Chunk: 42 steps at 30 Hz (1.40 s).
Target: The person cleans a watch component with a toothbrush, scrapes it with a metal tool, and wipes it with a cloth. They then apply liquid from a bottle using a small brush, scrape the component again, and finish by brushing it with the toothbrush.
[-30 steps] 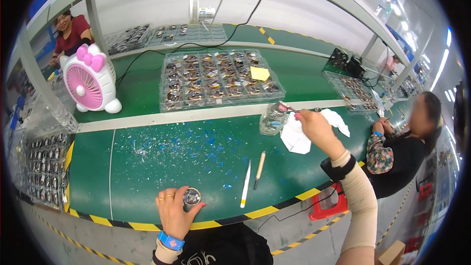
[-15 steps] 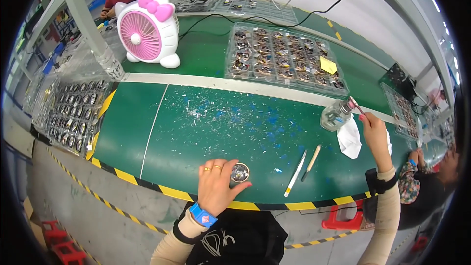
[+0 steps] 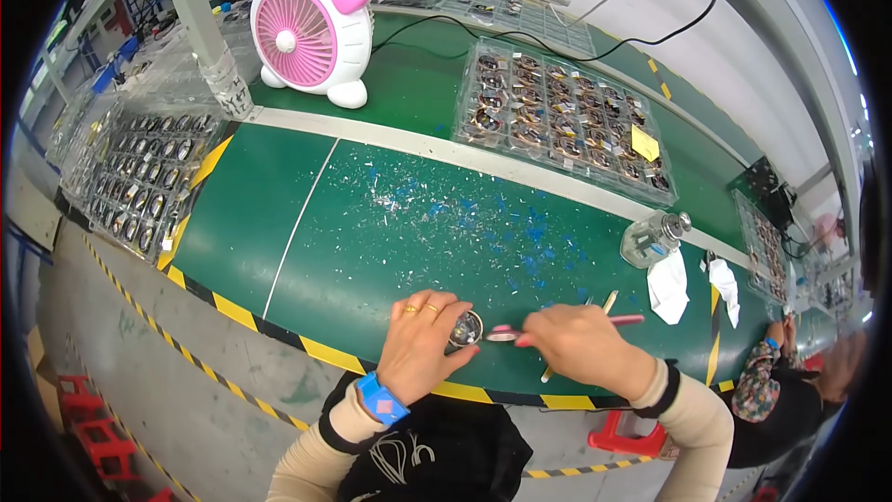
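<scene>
A green workbench (image 3: 372,223) with a yellow-and-black striped front edge spans the view, its middle strewn with small blue and silvery flecks. On its far side lies a clear tray of small round parts (image 3: 562,116); a second such tray (image 3: 135,177) sits at the left end, behind which stands a pink-and-white desk fan (image 3: 302,33). A clear glass bottle (image 3: 650,237) and a white cloth (image 3: 667,285) rest to the right. At the near edge, the left hand (image 3: 418,344), with a blue wristband, grips a small round metal part (image 3: 466,327). The right hand (image 3: 581,346) is closed on a pink-handled tool (image 3: 557,327), whose tip meets the part.
</scene>
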Each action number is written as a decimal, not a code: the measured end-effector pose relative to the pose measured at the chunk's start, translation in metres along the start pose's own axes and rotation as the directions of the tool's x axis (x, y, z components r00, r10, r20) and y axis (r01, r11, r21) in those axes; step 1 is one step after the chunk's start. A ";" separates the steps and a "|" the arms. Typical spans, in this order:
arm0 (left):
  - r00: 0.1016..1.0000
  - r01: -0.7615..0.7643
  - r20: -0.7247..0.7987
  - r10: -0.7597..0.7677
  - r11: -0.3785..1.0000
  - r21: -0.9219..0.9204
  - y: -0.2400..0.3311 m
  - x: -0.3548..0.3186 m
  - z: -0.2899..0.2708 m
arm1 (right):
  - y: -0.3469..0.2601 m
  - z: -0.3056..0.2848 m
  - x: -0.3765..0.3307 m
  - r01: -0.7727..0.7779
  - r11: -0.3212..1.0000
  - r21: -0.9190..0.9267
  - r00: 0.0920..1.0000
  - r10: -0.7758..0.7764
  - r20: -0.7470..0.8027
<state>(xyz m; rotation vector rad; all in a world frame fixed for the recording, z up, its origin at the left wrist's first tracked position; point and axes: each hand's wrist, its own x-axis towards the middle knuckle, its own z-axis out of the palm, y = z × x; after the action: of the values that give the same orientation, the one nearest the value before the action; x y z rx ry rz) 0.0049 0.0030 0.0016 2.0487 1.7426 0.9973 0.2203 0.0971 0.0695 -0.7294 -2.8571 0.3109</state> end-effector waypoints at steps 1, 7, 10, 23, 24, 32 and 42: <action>1.000 0.011 -0.004 -0.011 1.000 -0.004 -0.001 0.000 -0.002 | -0.002 0.004 0.011 0.032 0.999 -0.007 0.999 -0.032 0.020; 0.990 0.044 0.142 -0.021 0.986 -0.164 -0.006 0.007 -0.010 | 0.010 0.020 0.028 0.215 0.975 0.060 0.966 -0.221 0.132; 0.986 0.082 0.161 -0.052 0.979 -0.189 -0.007 0.008 -0.008 | 0.014 0.020 0.035 0.155 0.987 0.039 0.976 -0.159 0.146; 0.994 0.045 0.108 -0.027 0.984 -0.171 -0.008 0.009 -0.005 | 0.012 0.014 0.042 0.113 0.992 0.055 0.935 -0.125 0.331; 0.994 0.033 0.106 -0.015 0.985 -0.171 -0.008 0.008 -0.005 | 0.012 0.015 0.042 0.112 0.992 0.056 0.935 -0.125 0.332; 0.995 0.021 0.099 -0.004 0.986 -0.166 -0.007 0.007 -0.006 | 0.014 0.018 0.041 0.107 0.992 0.065 0.932 -0.123 0.341; 0.997 0.013 0.082 -0.001 0.989 -0.145 -0.007 0.007 -0.004 | 0.017 0.030 0.035 0.111 0.989 0.094 0.971 -0.128 0.201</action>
<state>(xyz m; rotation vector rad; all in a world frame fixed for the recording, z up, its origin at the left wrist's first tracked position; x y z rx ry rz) -0.0026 0.0100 0.0024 1.9631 1.5862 0.9937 0.1908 0.1237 0.0406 -0.5348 -3.0448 0.5108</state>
